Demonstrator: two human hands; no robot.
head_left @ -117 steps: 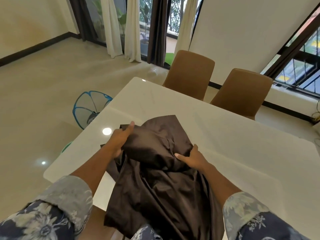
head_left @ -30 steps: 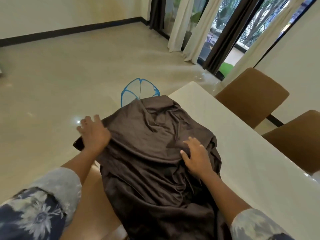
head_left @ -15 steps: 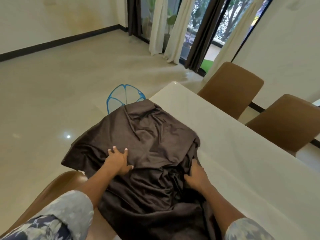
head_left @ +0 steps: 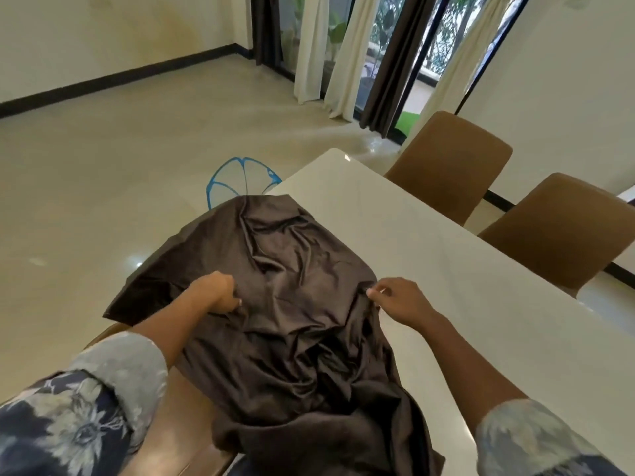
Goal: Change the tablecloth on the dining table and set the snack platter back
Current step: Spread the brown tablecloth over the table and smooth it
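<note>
Whereas the left hand (head_left: 216,292) lay flat, it now pinches the tablecloth (head_left: 292,255) — the right hand (head_left: 402,300) too.

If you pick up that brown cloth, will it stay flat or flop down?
Probably flop: the brown cloth lies in soft folds and droops over the table edge. It looks shiny, so it may slide on the smooth top.
</note>
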